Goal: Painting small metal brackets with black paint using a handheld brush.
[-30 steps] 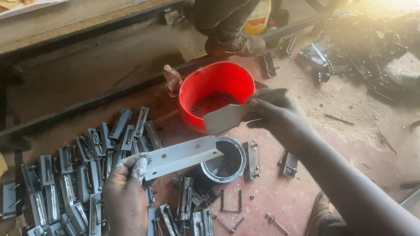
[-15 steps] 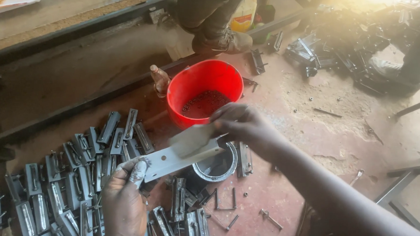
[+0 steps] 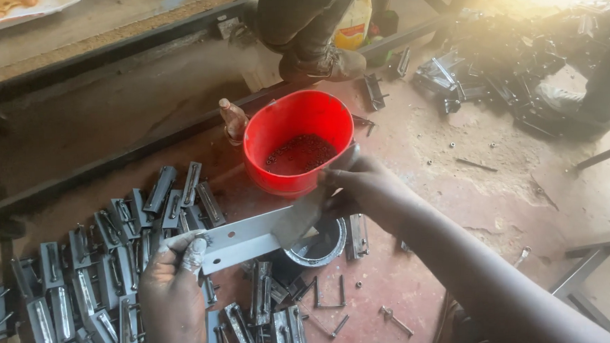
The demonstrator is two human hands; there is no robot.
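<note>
Left hand [image 3: 174, 284] clenched on metal bar [image 3: 243, 238] | right hand [image 3: 363, 190] pinched scraper [image 3: 300, 219] | best kept flat, bar steadied.

around the work floor

a red bucket [image 3: 297, 150] holds small dark bits. grey metal brackets [image 3: 105, 253] lie heaped at left. a brown bottle [image 3: 233, 120] stands beside the bucket. loose bolts [image 3: 395, 320] scatter the floor; another person's shoe [image 3: 325, 66] rests beyond.

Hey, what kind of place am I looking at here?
Probably a small metal workshop, working at floor level: rows of grey metal brackets on the red floor, a red bucket of small hardware, and scattered bolts.
</note>
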